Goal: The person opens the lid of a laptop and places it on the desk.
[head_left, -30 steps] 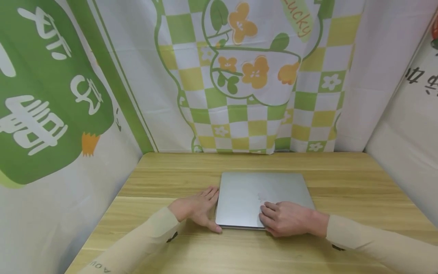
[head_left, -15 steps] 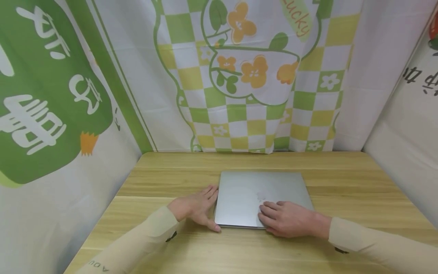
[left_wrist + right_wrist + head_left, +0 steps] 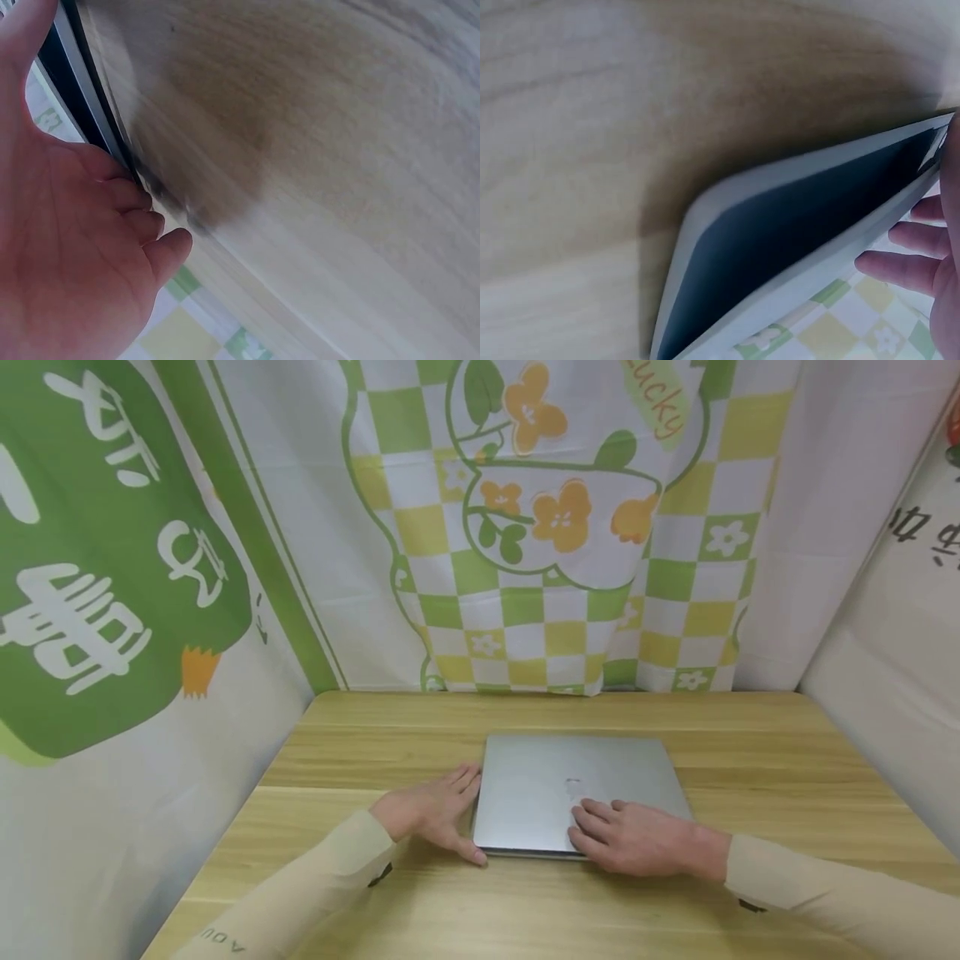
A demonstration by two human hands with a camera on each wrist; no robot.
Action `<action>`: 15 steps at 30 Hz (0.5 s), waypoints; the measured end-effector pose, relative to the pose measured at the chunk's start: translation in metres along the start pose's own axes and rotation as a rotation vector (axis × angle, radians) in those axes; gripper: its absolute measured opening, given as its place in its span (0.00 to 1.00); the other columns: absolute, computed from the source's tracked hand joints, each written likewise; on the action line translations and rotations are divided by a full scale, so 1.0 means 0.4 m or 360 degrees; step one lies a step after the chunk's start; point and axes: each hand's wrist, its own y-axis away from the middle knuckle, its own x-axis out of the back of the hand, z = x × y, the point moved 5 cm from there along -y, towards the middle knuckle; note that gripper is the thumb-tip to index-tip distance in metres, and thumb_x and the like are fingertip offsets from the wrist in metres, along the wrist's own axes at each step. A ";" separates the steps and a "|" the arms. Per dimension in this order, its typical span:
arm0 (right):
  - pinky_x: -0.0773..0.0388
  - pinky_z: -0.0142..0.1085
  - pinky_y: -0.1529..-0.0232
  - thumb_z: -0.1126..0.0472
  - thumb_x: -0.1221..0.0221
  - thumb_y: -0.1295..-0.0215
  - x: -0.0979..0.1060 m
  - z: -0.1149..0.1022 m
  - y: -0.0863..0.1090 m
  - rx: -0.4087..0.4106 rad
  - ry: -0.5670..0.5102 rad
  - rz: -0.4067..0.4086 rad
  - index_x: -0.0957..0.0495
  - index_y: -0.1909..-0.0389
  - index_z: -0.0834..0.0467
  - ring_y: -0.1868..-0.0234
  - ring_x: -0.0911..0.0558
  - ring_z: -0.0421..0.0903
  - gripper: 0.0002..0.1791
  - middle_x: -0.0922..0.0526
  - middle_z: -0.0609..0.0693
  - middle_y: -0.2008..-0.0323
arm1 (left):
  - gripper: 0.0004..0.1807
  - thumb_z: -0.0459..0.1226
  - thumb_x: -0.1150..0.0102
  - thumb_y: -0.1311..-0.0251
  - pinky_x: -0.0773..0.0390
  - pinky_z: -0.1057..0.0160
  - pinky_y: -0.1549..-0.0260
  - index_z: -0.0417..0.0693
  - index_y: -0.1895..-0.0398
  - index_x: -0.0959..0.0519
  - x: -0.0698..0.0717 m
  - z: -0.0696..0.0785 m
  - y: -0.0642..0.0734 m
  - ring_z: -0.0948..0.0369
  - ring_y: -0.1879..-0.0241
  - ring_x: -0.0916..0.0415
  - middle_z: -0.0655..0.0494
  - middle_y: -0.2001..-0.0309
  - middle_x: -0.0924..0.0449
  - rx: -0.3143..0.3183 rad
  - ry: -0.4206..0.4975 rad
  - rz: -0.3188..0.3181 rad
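Note:
A silver laptop [image 3: 525, 806] lies on the wooden table in the head view, its lid raised slightly at the front. In the right wrist view a dark gap separates the lid [image 3: 802, 266] from the base [image 3: 810, 165]. My right hand [image 3: 637, 839] holds the lid at its front edge, fingers on top; the thumb is mostly hidden. My left hand [image 3: 435, 810] is spread beside the laptop's left side, thumb near the front corner, fingertips right at the side edge. Up close in the left wrist view, the left hand's palm [image 3: 82, 240] shows along the laptop's edge [image 3: 94, 90].
The wooden table [image 3: 360, 727] extends around the laptop on all sides. A checkered curtain [image 3: 525, 635] hangs behind its far edge. Printed cloth walls stand at left [image 3: 247, 727] and right [image 3: 885, 693].
The lid's front edge has risen slightly, and the logo's reflection looks different. My right hand moved very little with the lid; the left hand stays in place.

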 end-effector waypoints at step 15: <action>0.15 0.35 0.62 0.59 0.78 0.19 0.048 0.024 0.001 0.0074 0.0115 0.0051 0.31 0.37 0.58 0.45 0.17 0.49 0.28 0.19 0.55 0.43 | 0.74 0.78 0.44 0.59 0.54 0.55 0.23 0.35 0.23 0.58 0.004 0.003 -0.007 0.47 0.21 0.64 0.39 0.21 0.66 0.0018 -0.0059 0.0013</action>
